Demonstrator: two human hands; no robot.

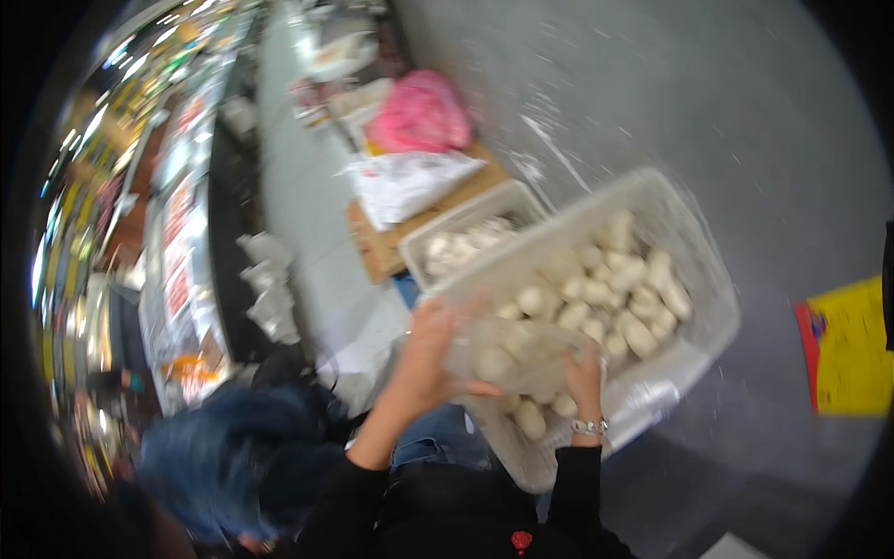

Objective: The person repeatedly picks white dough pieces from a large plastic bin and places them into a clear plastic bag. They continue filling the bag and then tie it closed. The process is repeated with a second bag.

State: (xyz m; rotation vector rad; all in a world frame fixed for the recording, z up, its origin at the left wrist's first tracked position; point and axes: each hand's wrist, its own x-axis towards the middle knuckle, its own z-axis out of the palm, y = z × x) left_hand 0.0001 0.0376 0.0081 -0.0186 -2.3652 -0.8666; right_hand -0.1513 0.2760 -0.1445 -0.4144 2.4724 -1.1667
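Directly before me is a large white plastic tub (663, 185) of pale, rounded mushrooms or similar produce (597, 290). Above its near part, a clear plastic bag or container (538, 349) is held between my hands, with a few pale pieces (494, 365) seen in or through it. My left hand (427, 353) grips its left side, thumb and fingers spread around it. At its right end, my right hand (585, 370) has its fingers closed on the edge; a metal bracelet is on that wrist. Motion blur hides the exact shape of the clear plastic.
Beyond the tub, a smaller white bin (412, 248) holds white pieces. A cardboard box (370, 244) bears a white plastic bag (412, 183) and a pink bag (422, 115). At left is a lit display case (188, 230); a person in denim (230, 454) is close by. A yellow sign (852, 349) is at right.
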